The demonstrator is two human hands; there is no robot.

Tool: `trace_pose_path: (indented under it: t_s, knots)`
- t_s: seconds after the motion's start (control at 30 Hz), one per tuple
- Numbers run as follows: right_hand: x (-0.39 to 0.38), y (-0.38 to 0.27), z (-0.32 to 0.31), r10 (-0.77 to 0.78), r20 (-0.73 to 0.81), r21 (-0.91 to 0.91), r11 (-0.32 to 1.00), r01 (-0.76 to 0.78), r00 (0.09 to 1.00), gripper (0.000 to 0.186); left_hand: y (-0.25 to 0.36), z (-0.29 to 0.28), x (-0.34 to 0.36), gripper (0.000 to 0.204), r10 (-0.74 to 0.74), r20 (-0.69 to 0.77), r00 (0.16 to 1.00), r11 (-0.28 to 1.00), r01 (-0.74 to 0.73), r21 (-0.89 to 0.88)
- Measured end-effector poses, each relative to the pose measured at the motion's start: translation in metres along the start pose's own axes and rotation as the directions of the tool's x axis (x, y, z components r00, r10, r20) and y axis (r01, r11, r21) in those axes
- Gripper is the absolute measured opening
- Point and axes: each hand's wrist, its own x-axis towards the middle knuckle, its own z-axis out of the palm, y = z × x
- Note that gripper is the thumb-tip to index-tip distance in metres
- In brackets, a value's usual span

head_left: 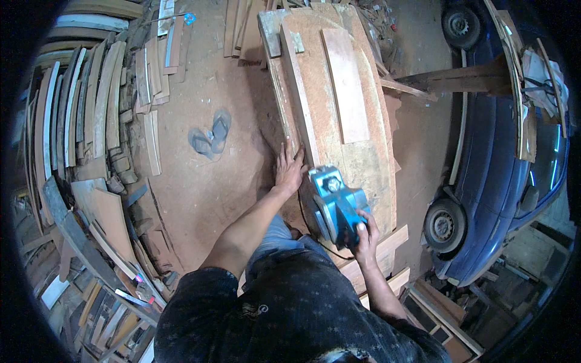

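Note:
My right hand (367,237) is wrapped round the handle of a blue electric planer (338,202), which sits on the near part of a long wooden workbench (375,151) with a dark cord beside it. My left hand (288,167) rests with extended, parted fingers against the bench's left side, touching a narrow upright board (299,103) that runs lengthwise there. A flat pale plank (344,85) lies further along the bench, beside a small block (297,42) near the far left end. The planer hides its underside and whatever it rests on.
Stacked boards and offcuts (97,103) line the left. A pair of flip-flops (218,127) lies on the dusty floor (212,199). A blue car (496,181) stands at the right, with timber (517,78) above it. Loose boards (387,248) lie at the bench's near end.

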Motion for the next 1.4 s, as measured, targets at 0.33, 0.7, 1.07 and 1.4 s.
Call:
trace_pose_path:
  t_s: [0.33, 0.7, 1.07, 1.4]
  knots:
    - [-0.015, 0.042, -0.057, 0.216, -0.158, 0.095, 0.975, -0.203, 0.964, 0.050, -0.008, -0.026, -0.031, 0.120, -0.124, 0.003, 0.992, 0.990, 0.124, -0.066]
    - [0.052, 0.145, -0.042, 0.171, -0.370, 0.293, 0.954, -0.060, 0.913, 0.031, 0.040, -0.025, 0.000, 0.083, 0.086, -0.096, 0.992, 0.994, -0.093, -0.063]
    - [0.204, 0.037, -0.003, -0.198, -0.157, -0.592, 0.803, 0.068, 0.968, 0.070, 0.015, -0.038, -0.008, 0.099, -0.063, 0.002, 0.998, 0.976, 0.062, -0.209]
    - [0.303, 0.004, 0.060, 0.129, -0.153, -0.821, 0.535, -0.198, 0.980, 0.096, 0.009, -0.022, 0.002, 0.096, -0.059, 0.071, 0.996, 0.978, 0.072, -0.198]
